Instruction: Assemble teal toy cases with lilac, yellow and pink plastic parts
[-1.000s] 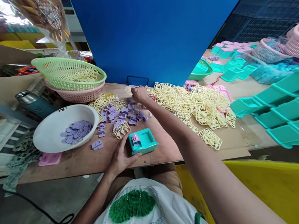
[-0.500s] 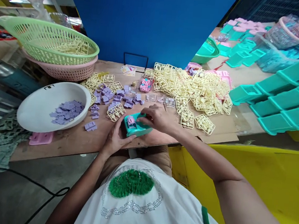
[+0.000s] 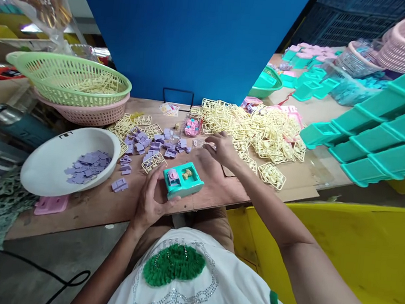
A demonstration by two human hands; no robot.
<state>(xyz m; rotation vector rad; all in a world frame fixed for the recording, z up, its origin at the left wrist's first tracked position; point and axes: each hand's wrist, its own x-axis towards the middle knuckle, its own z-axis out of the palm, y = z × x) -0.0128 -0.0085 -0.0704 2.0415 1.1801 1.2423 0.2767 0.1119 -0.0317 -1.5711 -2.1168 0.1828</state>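
Note:
A small teal plastic box [image 3: 183, 188] sits near the table's front edge, with a pink and purple piece [image 3: 173, 176] in its left part and a small tan figure [image 3: 187, 173] in its right compartment. My left hand [image 3: 150, 200] grips the box's left side, thumb along the front. Beyond the box, my right hand [image 3: 222, 150] is down at the small clear plastic pieces [image 3: 198, 143], fingers bent together. What lies between those fingertips is too small to make out. A bag of pink and blue bits [image 3: 192, 127] stands just behind.
Cream part frames [image 3: 251, 128] are heaped at back right. Purple pieces [image 3: 141, 141] lie to the left, beside a white bowl [image 3: 31, 166] of more purple parts. Green [image 3: 68, 89] and pink baskets [image 3: 84, 114] are stacked behind it. Teal bins [image 3: 379, 133] stand at right.
My right hand has left the teal box and moved back to the clear pieces. The tan figure now shows in the right compartment. My left hand stays at the box.

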